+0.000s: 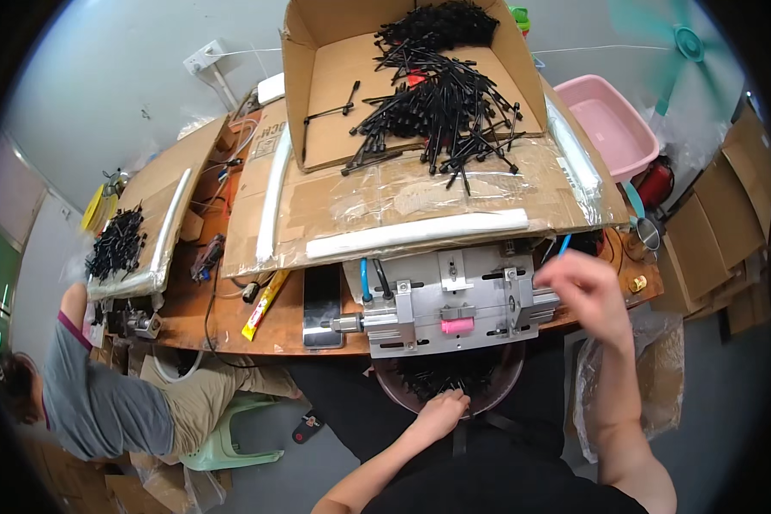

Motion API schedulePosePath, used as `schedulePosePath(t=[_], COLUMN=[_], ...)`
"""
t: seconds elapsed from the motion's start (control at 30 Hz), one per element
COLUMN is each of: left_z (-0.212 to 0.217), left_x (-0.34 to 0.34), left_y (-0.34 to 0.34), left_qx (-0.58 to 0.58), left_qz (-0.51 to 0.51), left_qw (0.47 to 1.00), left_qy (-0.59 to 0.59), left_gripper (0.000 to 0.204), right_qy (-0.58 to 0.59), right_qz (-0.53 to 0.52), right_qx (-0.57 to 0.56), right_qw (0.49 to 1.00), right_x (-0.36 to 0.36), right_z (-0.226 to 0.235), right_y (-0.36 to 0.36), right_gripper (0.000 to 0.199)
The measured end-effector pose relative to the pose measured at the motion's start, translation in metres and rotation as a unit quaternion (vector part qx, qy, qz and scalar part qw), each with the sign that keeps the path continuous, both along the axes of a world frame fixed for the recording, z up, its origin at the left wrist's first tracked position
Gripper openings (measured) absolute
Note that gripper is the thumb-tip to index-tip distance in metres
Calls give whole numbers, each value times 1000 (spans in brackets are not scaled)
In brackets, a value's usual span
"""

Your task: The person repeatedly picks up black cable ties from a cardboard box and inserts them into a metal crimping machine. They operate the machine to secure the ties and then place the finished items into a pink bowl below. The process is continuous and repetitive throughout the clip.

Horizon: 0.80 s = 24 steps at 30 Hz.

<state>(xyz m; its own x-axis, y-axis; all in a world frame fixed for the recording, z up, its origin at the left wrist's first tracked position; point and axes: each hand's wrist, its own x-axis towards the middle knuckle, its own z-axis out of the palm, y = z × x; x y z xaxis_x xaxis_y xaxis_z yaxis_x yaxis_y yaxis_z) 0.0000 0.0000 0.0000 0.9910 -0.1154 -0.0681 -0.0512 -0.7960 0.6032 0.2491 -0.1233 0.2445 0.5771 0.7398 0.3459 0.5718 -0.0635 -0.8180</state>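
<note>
My left hand (439, 415) is low over the near rim of a round basin (514, 387) in my lap, its fingers curled together; whatever they hold, if anything, is hidden. Dark thin parts (437, 377) fill the basin. My right hand (589, 295) is raised beside the right end of a metal clamping fixture (484, 300), its fingers bent and smeared by motion. A pink block (457, 325) sits at the front middle of the fixture. Above it, an open cardboard box (334, 77) holds a heap of thin black rods with wider heads (441, 107), some spilling over its front edge.
A phone (323, 300) and a yellow tube (264, 306) lie left of the fixture. A co-worker (111, 398) sits at far left by another black pile (118, 244). A pink tub (604, 120), a turning fan (688, 43) and flattened cartons (720, 223) stand right.
</note>
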Motion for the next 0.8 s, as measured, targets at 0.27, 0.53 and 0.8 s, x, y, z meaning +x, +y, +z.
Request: schedulePosePath(t=[0.27, 0.53, 0.8], left_z=[-56, -84, -79], left_x=[3, 5, 7], left_y=[-9, -17, -24], left_qx=[24, 88, 88], left_qz=[-63, -116, -109], left_qw=[992, 987, 987], left_qy=[110, 73, 75], left_gripper=[41, 45, 44], right_qy=[-221, -392, -353], right_qz=[-94, -63, 53], right_qx=[-51, -159, -94], right_qw=[969, 904, 929], right_x=[104, 132, 107], right_z=[4, -21, -29], right_y=[87, 139, 164], right_gripper=[21, 36, 30])
